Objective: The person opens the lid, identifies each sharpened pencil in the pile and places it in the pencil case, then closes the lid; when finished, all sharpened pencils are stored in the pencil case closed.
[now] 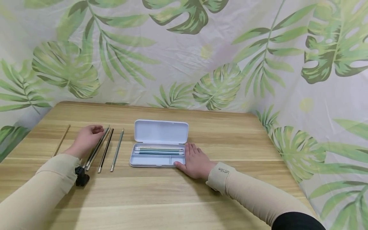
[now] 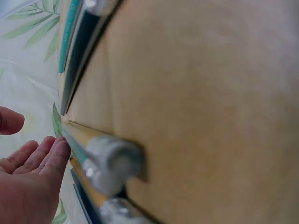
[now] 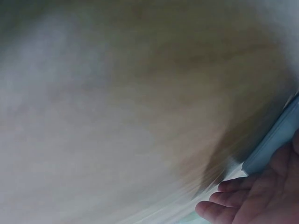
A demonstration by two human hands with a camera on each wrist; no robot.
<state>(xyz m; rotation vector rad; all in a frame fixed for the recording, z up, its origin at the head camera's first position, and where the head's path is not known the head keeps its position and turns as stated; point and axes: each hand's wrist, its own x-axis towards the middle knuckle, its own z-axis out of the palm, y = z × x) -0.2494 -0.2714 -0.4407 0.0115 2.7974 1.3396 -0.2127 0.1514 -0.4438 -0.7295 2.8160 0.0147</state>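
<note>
My left hand is over a bunch of pencils on the left of the table; its fingertips are right at their far ends. In the left wrist view the thumb stands apart from the fingers, with nothing between them. A white pencil case lies with its lid raised. Several pencils lie in its long rear compartment. My right hand rests flat against the case's right end, thumb at the front corner. The right wrist view catches only part of this hand.
Right of the bunch lie a black pencil and a green pencil, points away from me. A plain wooden stick lies farther left, partly behind the left wrist. A leaf-patterned cloth hangs behind the wooden table.
</note>
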